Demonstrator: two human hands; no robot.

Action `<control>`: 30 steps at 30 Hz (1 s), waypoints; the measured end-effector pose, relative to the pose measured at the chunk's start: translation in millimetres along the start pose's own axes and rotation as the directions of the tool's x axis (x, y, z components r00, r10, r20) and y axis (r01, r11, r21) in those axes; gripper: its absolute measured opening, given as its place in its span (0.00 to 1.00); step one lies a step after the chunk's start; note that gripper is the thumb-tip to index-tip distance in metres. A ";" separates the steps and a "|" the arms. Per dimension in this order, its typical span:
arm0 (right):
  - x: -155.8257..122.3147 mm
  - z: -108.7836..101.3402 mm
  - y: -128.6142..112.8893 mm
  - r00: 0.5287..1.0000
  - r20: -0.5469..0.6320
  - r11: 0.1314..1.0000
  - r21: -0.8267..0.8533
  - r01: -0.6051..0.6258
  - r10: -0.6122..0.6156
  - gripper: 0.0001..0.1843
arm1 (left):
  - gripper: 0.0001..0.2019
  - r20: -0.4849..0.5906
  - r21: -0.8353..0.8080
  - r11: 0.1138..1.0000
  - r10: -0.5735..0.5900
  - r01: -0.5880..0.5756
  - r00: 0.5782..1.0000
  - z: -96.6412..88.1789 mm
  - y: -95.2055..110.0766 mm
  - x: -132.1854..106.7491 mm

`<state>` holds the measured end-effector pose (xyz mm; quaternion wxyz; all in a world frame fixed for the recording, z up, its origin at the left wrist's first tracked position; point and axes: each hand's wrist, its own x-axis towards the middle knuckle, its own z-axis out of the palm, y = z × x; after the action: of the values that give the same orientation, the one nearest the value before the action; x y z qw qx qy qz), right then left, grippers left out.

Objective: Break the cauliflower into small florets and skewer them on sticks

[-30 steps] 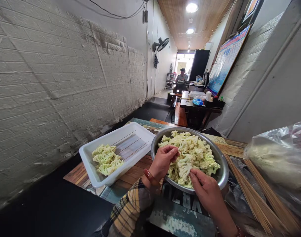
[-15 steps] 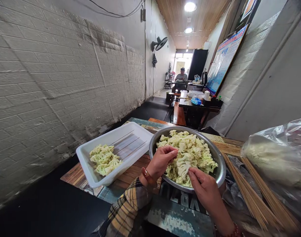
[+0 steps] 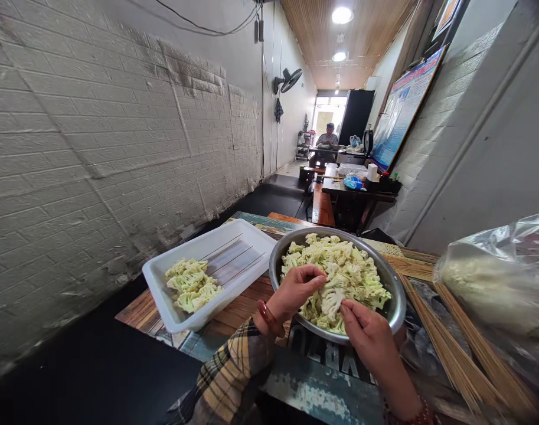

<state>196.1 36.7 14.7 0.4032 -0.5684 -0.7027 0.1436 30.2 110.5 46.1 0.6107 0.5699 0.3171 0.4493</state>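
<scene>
Over a steel bowl (image 3: 398,321) heaped with cauliflower florets (image 3: 317,251), my right hand (image 3: 369,330) pinches a cauliflower floret (image 3: 333,300) by its edge between thumb and finger. My left hand (image 3: 298,292) is closed in a pinch just above and left of that floret. Whatever its fingertips hold is too thin or hidden to make out. To the left, a white plastic tray (image 3: 163,307) holds skewered cauliflower (image 3: 193,286), the bare ends of the thin wooden skewers (image 3: 234,257) pointing to the tray's far right side.
Bundles of wooden skewers (image 3: 450,348) lie right of the bowl, beside a clear plastic bag (image 3: 495,271) with pale contents. The wood-patterned table (image 3: 313,389) carries everything. Farther back stand another table (image 3: 335,186) with items and a seated person (image 3: 327,137).
My left fingertips have come slightly right and down, closer to the floret. My right hand keeps its pinch on the floret. The whole view has shifted slightly.
</scene>
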 end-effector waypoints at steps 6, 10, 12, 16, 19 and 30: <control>-0.5 3.3 -1.4 0.999 -0.035 1.000 0.009 -0.017 0.017 0.20 | 0.16 -0.041 -0.017 0.998 0.065 -0.066 0.997 2.6 1.1 -0.9; -0.1 4.8 -2.7 0.999 -0.010 0.999 -0.012 -0.036 0.036 0.20 | 0.17 0.049 0.032 0.998 0.045 -0.047 0.998 6.0 0.7 -1.5; 0.3 4.5 -4.6 0.999 0.011 0.999 -0.013 -0.039 0.039 0.20 | 0.18 0.069 0.040 0.999 0.028 -0.031 0.997 6.8 0.0 -1.5; -0.3 3.3 -9.2 0.999 0.027 0.999 -0.003 -0.042 0.042 0.19 | 0.16 0.045 0.013 0.999 0.031 -0.031 0.999 6.4 -0.8 -0.8; -1.6 3.0 -9.4 0.999 0.019 0.999 0.002 -0.041 0.041 0.19 | 0.16 0.045 0.027 0.999 0.046 -0.048 0.998 5.4 -0.8 0.0; -1.8 4.9 -5.8 0.999 -0.033 1.000 0.017 -0.024 0.024 0.17 | 0.17 0.178 0.049 0.999 -0.004 -0.005 0.984 4.6 4.9 2.1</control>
<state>188.6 34.6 14.7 0.4178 -0.5758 -0.6877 0.1447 34.2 110.2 51.9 0.6221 0.6227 0.2721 0.3888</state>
